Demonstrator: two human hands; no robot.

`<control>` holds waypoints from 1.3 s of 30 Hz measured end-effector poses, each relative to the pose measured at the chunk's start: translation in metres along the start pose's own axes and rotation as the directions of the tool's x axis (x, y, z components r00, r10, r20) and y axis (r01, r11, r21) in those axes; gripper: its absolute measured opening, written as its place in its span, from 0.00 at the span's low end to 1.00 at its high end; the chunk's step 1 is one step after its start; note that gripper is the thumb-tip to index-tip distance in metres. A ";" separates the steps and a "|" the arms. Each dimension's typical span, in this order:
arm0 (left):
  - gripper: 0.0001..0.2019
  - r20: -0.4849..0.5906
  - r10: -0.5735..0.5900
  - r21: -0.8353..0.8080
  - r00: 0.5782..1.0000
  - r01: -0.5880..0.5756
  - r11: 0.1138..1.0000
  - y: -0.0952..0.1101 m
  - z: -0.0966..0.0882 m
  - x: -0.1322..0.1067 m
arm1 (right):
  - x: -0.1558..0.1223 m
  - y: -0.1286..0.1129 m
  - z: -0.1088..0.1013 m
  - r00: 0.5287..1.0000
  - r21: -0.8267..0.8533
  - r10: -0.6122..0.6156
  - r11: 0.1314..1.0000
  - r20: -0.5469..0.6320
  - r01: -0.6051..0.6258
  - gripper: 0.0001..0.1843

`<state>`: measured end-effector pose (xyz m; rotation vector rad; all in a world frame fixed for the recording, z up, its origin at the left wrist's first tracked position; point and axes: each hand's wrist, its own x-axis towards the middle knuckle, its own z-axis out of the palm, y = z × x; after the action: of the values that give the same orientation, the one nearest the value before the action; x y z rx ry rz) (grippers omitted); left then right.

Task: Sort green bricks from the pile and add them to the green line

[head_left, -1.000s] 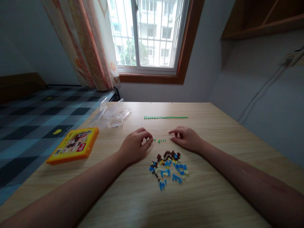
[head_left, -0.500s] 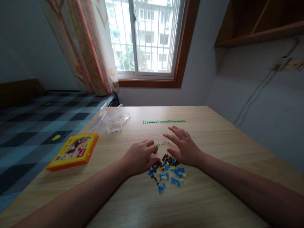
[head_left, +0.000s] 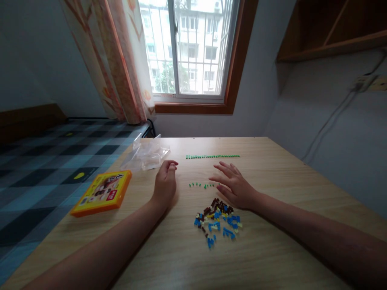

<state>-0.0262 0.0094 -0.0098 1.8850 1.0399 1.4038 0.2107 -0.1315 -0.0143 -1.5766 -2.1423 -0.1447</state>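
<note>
My left hand (head_left: 165, 183) rests on its edge on the wooden table, left of the small green bricks, its fingers curled in and pressed together. Whether anything is inside them is hidden. My right hand (head_left: 231, 183) lies with fingers spread, its thumb at the right end of a short scattered row of tiny green bricks (head_left: 197, 185). Nearer to me than that row is a loose pile of small blue, brown, yellow and cream building bricks (head_left: 216, 217). Beyond both hands runs a long straight line of tiny green bricks (head_left: 213, 156).
An orange-yellow box (head_left: 102, 193) with a printed lid lies at the table's left edge. Behind it sits crumpled clear plastic packaging (head_left: 148, 155). A bed with a checked cover (head_left: 45, 161) adjoins on the left. A wall shelf (head_left: 332, 44) hangs at upper right.
My left hand has moved left and away, off the small green bricks and the pile, so more of them show. My right hand stays spread in nearly the same place. The view has shifted slightly.
</note>
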 end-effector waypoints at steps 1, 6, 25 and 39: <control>0.12 0.004 -0.010 0.001 1.000 0.010 1.000 -0.001 0.001 0.000 | 0.004 -0.002 0.000 1.000 0.010 -0.005 1.000 0.002 0.005 0.19; 0.13 0.014 -0.048 0.001 0.999 0.048 0.999 -0.003 0.001 0.001 | 0.034 -0.019 0.003 0.997 0.021 -0.047 0.999 0.069 0.046 0.19; 0.15 0.032 -0.092 -0.043 0.995 0.094 0.995 0.000 0.001 -0.001 | 0.072 -0.013 0.022 0.997 -0.023 -0.019 1.000 0.078 0.021 0.18; 0.12 0.079 -0.059 -0.027 0.995 0.061 0.998 0.001 0.000 0.000 | -0.018 0.152 -0.019 0.954 -0.114 0.225 0.962 -0.196 -0.250 0.09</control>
<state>-0.0255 0.0091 -0.0088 1.8575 1.0241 1.2942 0.3614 -0.1031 -0.0337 -1.8116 -1.8210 -0.3497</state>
